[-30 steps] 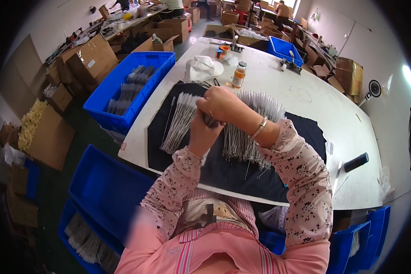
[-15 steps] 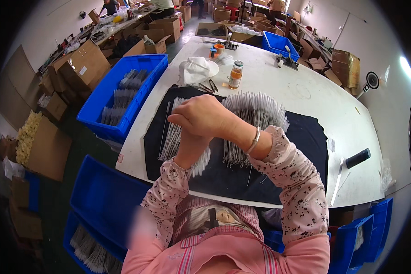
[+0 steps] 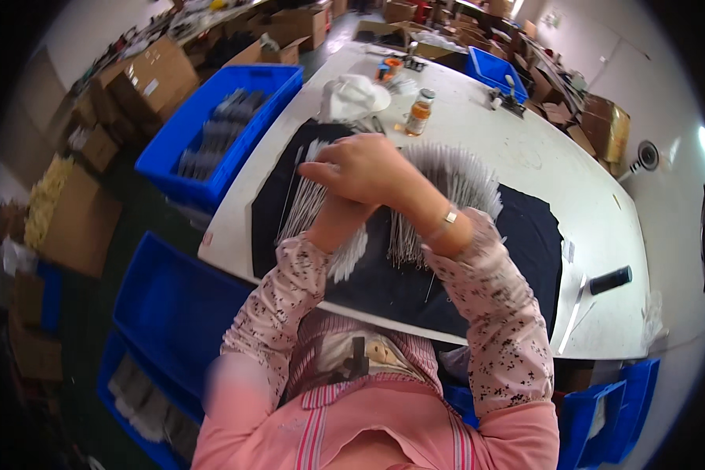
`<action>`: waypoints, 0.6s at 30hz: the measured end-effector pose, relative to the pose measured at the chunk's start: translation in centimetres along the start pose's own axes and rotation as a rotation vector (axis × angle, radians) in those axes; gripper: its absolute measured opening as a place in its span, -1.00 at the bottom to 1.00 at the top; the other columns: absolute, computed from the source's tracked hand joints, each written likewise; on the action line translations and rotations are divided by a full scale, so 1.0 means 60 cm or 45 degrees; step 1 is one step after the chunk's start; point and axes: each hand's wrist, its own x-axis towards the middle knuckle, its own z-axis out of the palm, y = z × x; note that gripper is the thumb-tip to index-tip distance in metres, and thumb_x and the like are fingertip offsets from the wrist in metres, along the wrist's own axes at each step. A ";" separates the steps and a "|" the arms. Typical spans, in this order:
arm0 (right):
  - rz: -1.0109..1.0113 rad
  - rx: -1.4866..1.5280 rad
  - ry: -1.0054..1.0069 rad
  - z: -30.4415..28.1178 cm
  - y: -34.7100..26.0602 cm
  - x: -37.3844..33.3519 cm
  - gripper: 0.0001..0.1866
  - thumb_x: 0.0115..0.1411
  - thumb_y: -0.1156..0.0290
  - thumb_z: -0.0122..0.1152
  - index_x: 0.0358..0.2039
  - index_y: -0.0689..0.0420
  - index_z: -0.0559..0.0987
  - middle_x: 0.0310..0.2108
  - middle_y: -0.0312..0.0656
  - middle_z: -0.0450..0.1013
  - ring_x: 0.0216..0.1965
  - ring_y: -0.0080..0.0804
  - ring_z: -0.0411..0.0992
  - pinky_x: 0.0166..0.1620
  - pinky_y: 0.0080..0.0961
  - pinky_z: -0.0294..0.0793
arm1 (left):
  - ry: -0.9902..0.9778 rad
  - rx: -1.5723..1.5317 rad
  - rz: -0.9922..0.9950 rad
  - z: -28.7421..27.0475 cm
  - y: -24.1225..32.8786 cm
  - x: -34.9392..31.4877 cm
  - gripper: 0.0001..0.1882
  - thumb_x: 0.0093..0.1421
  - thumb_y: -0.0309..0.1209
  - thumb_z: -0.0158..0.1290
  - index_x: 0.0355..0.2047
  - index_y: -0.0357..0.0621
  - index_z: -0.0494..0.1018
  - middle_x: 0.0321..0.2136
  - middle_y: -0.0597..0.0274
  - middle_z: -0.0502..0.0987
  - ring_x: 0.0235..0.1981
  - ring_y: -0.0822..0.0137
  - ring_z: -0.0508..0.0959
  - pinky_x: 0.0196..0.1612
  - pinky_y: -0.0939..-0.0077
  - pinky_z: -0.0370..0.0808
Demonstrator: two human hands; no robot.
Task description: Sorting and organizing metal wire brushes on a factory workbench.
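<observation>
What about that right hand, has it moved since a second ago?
Yes, slightly left: the right hand now sits farther left of the standing orange bottle.

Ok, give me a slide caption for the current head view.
Right hand over left hand at a white table, thin wire-stemmed brushes spread on dark cloth.

The top [image 3: 360,411] is pink; straps [image 3: 313,439] striped; sleeves [image 3: 509,329] black-flecked; the bracelet [image 3: 451,217] silvery.

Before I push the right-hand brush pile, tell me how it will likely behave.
The right-hand brush pile would probably splay, since no tie shows around it. The stems look thin, so each brush is likely light. The bristled ends, packed closely, might snag on one another.
</observation>
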 end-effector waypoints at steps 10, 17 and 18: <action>0.776 1.559 0.737 0.070 0.038 -0.269 -0.57 0.27 0.14 -0.03 -0.27 0.32 0.54 -0.40 -0.17 0.51 -0.41 -0.52 0.48 -0.31 -0.62 0.46 | -0.176 -0.470 0.276 -0.033 0.184 -0.077 -0.73 -0.16 -0.57 0.14 -0.39 -0.17 0.39 -0.50 0.22 0.47 -0.43 0.15 0.50 -0.26 0.38 0.38; 0.922 2.353 0.081 0.104 -0.053 -0.382 -0.35 0.23 -0.12 -0.11 -0.10 0.33 0.43 -0.30 -0.14 0.48 -0.29 -0.43 0.46 -0.19 -0.53 0.48 | -0.716 -0.294 0.798 -0.002 0.268 -0.116 -0.80 -0.24 -0.41 0.11 -0.53 -0.03 0.37 -0.56 0.28 0.39 -0.36 0.25 0.47 -0.11 0.30 0.28; 1.175 2.744 0.179 0.042 -0.107 -0.322 -0.36 0.23 -0.09 -0.09 -0.08 0.33 0.40 -0.27 -0.12 0.47 -0.26 -0.41 0.46 -0.15 -0.51 0.48 | -0.784 -0.146 0.927 0.014 0.257 -0.135 -0.87 -0.18 -0.39 0.06 -0.56 -0.01 0.36 -0.56 0.30 0.40 -0.35 0.27 0.47 -0.08 0.31 0.26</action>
